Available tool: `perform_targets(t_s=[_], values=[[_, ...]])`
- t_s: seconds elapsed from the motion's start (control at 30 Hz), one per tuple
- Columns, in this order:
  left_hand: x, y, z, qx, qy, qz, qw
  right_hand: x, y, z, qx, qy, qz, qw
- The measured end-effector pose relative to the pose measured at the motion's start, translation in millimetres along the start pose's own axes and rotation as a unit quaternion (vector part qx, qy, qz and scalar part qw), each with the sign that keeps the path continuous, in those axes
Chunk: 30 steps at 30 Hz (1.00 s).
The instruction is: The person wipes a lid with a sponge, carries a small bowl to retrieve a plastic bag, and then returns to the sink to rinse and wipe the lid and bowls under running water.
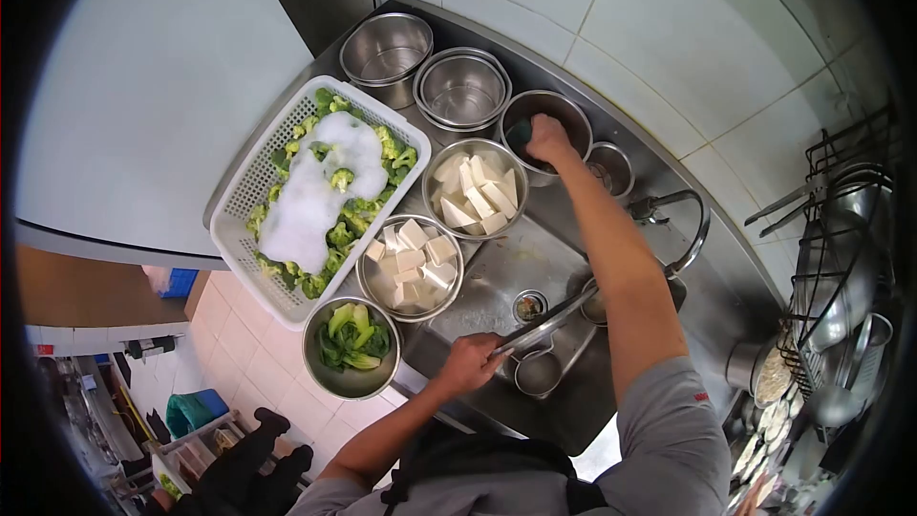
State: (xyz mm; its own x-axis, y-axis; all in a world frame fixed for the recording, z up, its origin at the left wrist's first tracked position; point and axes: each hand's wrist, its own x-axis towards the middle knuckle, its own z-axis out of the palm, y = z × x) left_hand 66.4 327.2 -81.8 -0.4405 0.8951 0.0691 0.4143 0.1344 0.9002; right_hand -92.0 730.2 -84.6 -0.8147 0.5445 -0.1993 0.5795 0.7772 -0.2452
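My left hand [471, 363] is closed around the handle of a long metal ladle [544, 322] above the sink. Its far end passes behind my right forearm, so the bowl is only partly visible. My right hand [549, 140] reaches down into a deep steel pot [576, 107] at the back of the counter. A dark green pad [519, 137] shows at its fingers, which are closed and partly hidden. Beside that pot stands a steel bowl of white tofu pieces [480, 193]. Another bowl [409, 268] holds tofu blocks in liquid.
A white basket [229, 220] holds broccoli under foam. Leafy greens [355, 336] fill a steel bowl at the counter edge. Steel pots [462, 88] stand at the back. The faucet [702, 229] arches right of the sink [458, 311]; a utensil rack [821, 277] hangs farther right. A person's dark-clothed legs [253, 459] show lower left.
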Motion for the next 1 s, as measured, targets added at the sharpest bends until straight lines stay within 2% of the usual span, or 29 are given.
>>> perform_targets(t_s=[0.03, 0.1, 0.13, 0.23, 0.3, 0.33, 0.37, 0.43, 0.47, 0.57, 0.63, 0.7, 0.8, 0.9, 0.93, 1.0], values=[[2.0, -0.2, -2.2, -0.013, -0.001, -0.042, 0.999, 0.0, 1.1, -4.2, 0.008, -0.008, -0.024, 1.000], [7.2, 1.4, -5.2, -0.043, -0.007, -0.125, 0.991, -28.3, -2.0, -35.8, 0.042, 0.083, -0.054, 0.994], [8.8, -13.5, 7.2, -0.126, 0.017, -0.150, 0.981, -54.2, -7.8, -58.1, 0.057, 0.129, -0.066, 0.988], [25.7, -21.6, 14.2, -0.242, -0.021, -0.247, 0.938, -132.0, -7.0, -87.3, 0.206, 0.157, -0.079, 0.962], [32.7, -29.4, 30.2, -0.303, -0.009, -0.267, 0.915, -197.6, 1.0, -83.5, 0.328, 0.137, -0.052, 0.933], [34.5, -35.2, 47.5, -0.381, 0.030, -0.253, 0.889, -229.7, 9.7, -71.5, 0.364, 0.113, -0.029, 0.924], [33.5, -52.7, 62.1, -0.374, 0.017, -0.284, 0.883, -262.0, 19.2, -59.1, 0.400, 0.090, -0.003, 0.912], [43.0, -39.3, 78.0, -0.457, 0.021, -0.347, 0.819, -329.1, 21.7, -73.9, 0.480, 0.006, -0.038, 0.877], [44.2, -40.6, 94.4, -0.481, 0.020, -0.343, 0.807, -355.8, 30.6, -68.8, 0.484, 0.041, -0.056, 0.873], [55.0, -46.4, 135.1, -0.525, 0.031, -0.336, 0.781, -420.7, 93.2, -47.7, 0.476, 0.058, 0.060, 0.876], [69.1, -31.6, 155.1, -0.523, 0.042, -0.345, 0.778, -447.0, 142.8, -36.0, 0.491, 0.171, 0.117, 0.846], [73.9, -30.2, 173.6, -0.521, 0.032, -0.343, 0.781, -457.2, 200.9, -23.0, 0.447, 0.251, 0.185, 0.839], [76.5, -42.2, 204.8, -0.513, 0.016, -0.313, 0.799, -452.8, 256.6, -1.9, 0.303, 0.317, 0.303, 0.846], [88.4, -36.9, 226.5, -0.511, 0.021, -0.294, 0.807, -448.0, 255.3, 27.3, 0.141, 0.328, 0.293, 0.887], [95.4, -35.1, 232.8, -0.504, 0.032, -0.291, 0.813, -443.1, 282.2, 72.0, 0.095, 0.362, 0.208, 0.904], [117.0, -35.0, 239.4, -0.484, 0.038, -0.278, 0.829, -409.7, 300.2, 74.6, 0.056, 0.357, 0.207, 0.909]])
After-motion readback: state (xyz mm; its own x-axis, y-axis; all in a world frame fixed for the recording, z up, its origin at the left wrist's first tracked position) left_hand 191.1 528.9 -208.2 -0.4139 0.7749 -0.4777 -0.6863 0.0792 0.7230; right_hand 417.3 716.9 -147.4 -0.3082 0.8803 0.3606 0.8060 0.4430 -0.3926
